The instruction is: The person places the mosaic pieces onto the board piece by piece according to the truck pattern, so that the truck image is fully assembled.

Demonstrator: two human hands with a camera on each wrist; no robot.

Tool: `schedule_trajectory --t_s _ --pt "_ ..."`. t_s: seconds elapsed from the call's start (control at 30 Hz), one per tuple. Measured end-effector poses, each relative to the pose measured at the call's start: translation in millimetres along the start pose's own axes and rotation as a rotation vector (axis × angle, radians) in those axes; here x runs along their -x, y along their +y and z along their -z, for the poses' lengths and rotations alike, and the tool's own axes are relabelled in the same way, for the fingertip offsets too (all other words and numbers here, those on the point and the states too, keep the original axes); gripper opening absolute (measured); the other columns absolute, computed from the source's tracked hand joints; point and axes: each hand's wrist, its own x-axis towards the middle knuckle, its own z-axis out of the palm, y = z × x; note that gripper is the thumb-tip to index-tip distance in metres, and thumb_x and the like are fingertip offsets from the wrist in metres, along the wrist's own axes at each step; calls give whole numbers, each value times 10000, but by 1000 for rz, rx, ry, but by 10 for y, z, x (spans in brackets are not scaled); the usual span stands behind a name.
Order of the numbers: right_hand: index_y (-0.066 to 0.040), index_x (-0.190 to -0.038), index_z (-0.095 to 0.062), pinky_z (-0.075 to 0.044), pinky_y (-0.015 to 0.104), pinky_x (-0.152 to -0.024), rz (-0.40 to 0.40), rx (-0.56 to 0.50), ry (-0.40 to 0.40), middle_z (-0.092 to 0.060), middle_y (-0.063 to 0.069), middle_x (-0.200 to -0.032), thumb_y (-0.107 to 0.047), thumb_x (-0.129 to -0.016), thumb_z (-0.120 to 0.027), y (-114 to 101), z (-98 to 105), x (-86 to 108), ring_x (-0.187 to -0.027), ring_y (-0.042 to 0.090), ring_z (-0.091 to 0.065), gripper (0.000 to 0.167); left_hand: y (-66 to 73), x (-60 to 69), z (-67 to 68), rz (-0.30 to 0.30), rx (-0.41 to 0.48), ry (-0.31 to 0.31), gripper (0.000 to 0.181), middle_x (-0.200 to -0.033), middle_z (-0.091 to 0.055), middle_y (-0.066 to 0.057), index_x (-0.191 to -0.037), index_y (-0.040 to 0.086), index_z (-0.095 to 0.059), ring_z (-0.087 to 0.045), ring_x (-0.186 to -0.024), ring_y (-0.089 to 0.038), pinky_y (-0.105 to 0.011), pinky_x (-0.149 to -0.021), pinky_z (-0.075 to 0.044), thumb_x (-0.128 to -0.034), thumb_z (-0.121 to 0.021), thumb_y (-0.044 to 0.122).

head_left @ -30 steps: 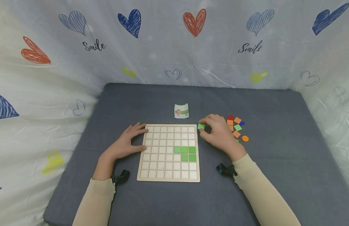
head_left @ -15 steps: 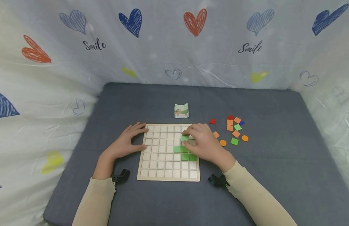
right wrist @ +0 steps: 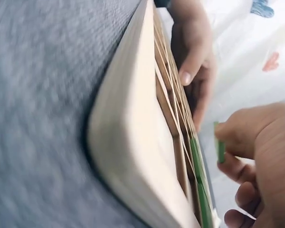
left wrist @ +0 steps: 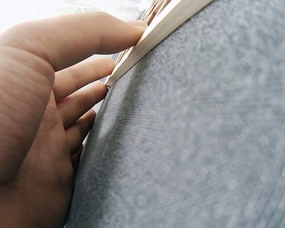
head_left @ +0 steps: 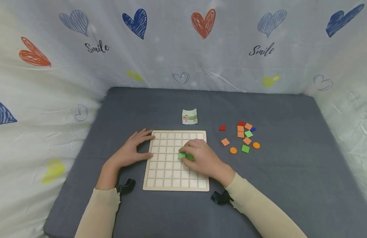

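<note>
A wooden grid board (head_left: 163, 173) lies on the dark grey table, divided into square cells. My left hand (head_left: 130, 149) rests at the board's left edge, thumb and fingers spread; in the left wrist view its thumb (left wrist: 104, 33) touches the wooden rim (left wrist: 152, 40). Over the board's right half, my right hand (head_left: 204, 158) pinches a green square tile (head_left: 181, 155) between thumb and fingers. The right wrist view shows this tile (right wrist: 219, 142) held above the board. Another green tile (head_left: 190, 157) sits beside it on the board; the cells under my right hand are hidden.
Right of the board lie loose pieces: green squares (head_left: 245, 149), orange squares (head_left: 225, 142), orange circles (head_left: 233, 150), red pieces (head_left: 222, 128) and a blue piece (head_left: 253, 129). A small picture card (head_left: 190, 117) lies behind the board. A printed curtain (head_left: 159, 59) stands at the back.
My right hand has carried the green tile leftward from beside the board's right edge to over its green cells. The loose pieces it covered now show. My left hand stays at the board's edge.
</note>
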Motion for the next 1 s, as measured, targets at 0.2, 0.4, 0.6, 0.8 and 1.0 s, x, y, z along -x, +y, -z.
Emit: schedule_trajectory --t_s 0.2,0.4,0.6,0.8,1.0 --pt "-151 -1180 -834 -536 371 -915 -32 -8 -16 -724 -48 -1108 -230 -991 -853 8 -81 4 -1013 164 -630 205 1 -11 0 -4 -6 -3 763 -1778 -316 -98 -1633 137 -530 -122 -1685 -343 -563 -1369 -4 -983 -854 371" --pt "-159 -1213 -827 -538 370 -956 -27 -14 -47 -725 -51 -1135 -261 -994 -853 -9 -145 -2 -1044 163 -627 243 -6 -3 -2 5 -7 7 764 -1775 -322 -102 -1628 134 -537 -127 -1683 -349 -568 -1369 -13 -976 -861 365" --pt "-171 -1220 -829 -538 366 -954 -14 -15 -39 -720 -65 -1143 -254 -990 -857 -10 -193 -9 -1054 154 -626 247 -6 14 -3 7 -5 11 767 -1773 -325 -108 -1628 130 -537 -131 -1682 -355 -579 -1367 -15 -975 -860 371" --pt "-198 -1242 -824 -528 347 -923 -21 -7 -64 -709 -84 -1162 -267 -1012 -830 -6 -236 -17 -1084 142 -626 239 4 28 1 10 -3 11 766 -1771 -328 -113 -1626 124 -539 -133 -1680 -362 -586 -1365 -19 -973 -861 360" --pt "-192 -1242 -826 -528 343 -937 -23 -10 -53 -709 -83 -1166 -240 -1008 -828 11 -227 -12 -1083 144 -621 239 5 11 -4 13 -10 9 768 -1773 -325 -112 -1631 134 -535 -127 -1682 -357 -586 -1366 -15 -974 -860 366"
